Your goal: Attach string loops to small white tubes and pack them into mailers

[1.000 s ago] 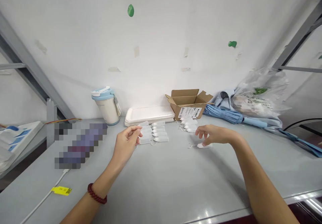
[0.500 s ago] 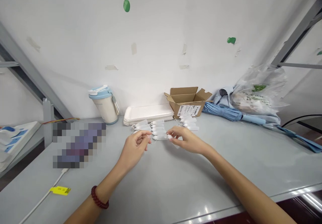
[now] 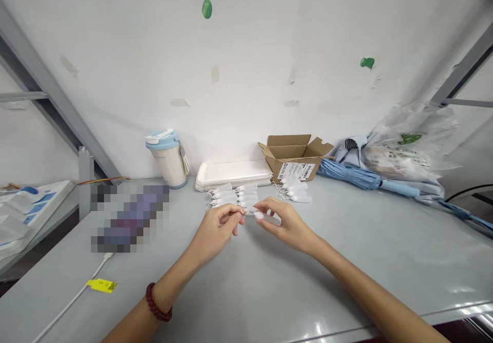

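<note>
My right hand (image 3: 283,221) is closed around a small white needle-tip bottle (image 3: 268,218), its thin tip pointing left. Close to that tip, the fingers of my left hand (image 3: 219,226) are pinched together on something tiny and pale that I cannot make out. Just behind my hands lie two rows of similar bottles, a left row (image 3: 224,195) and a middle row (image 3: 247,193). Another group of bottles (image 3: 298,191) rests farther right, in front of the open cardboard box (image 3: 278,170).
A stack of white trays (image 3: 233,172) stands against the wall, with a blue-lidded cup (image 3: 167,163) to its left. On the right lie a folded blue umbrella (image 3: 350,173) and a plastic bag (image 3: 412,148). A pixelated object (image 3: 131,220) and white cable (image 3: 73,302) occupy the left side.
The view has shifted, so the scene appears slightly farther right. A bottle now shows in my right hand, its tip angled towards my pinched left fingers.
</note>
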A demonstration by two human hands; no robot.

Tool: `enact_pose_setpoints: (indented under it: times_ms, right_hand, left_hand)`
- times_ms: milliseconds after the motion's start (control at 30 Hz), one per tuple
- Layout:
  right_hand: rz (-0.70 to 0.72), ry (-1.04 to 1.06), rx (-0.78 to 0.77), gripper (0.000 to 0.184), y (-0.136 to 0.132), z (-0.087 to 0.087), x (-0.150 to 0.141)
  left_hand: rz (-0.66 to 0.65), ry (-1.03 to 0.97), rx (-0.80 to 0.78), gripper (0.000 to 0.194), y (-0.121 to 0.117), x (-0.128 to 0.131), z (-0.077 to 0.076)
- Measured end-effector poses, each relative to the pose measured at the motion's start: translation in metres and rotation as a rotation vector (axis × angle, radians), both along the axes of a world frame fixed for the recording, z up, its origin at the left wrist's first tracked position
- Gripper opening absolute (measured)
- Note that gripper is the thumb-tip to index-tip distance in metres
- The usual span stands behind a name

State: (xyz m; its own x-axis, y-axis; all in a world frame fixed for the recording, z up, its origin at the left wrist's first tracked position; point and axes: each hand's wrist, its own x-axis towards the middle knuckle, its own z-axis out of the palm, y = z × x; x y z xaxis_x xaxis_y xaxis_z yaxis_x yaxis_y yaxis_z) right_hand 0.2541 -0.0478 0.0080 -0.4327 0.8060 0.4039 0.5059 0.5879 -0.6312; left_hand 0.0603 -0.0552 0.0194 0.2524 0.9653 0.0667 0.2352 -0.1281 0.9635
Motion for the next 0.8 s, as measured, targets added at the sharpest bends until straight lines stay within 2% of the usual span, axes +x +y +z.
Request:
enact_pose_setpoints:
  times_ms: [300,500,800]
  right_hand:
    - [0.016,0.046,0.006,0.019,-0.002,-0.001,-0.002]
    - [0.03,0.126,-0.067,0.03,-0.008,-0.002,-0.007]
    - [0.027,0.129,-0.083,0.032,-0.008,-0.004,-0.007]
  left_hand:
    - [0.008,-0.022,-0.009,0.029,0.001,0.0,-0.001]
    - [0.019,-0.104,-0.101,0.029,0.002,0.001,-0.001]
    - [-0.027,-0.18,-0.169,0.028,-0.001,0.001,-0.004]
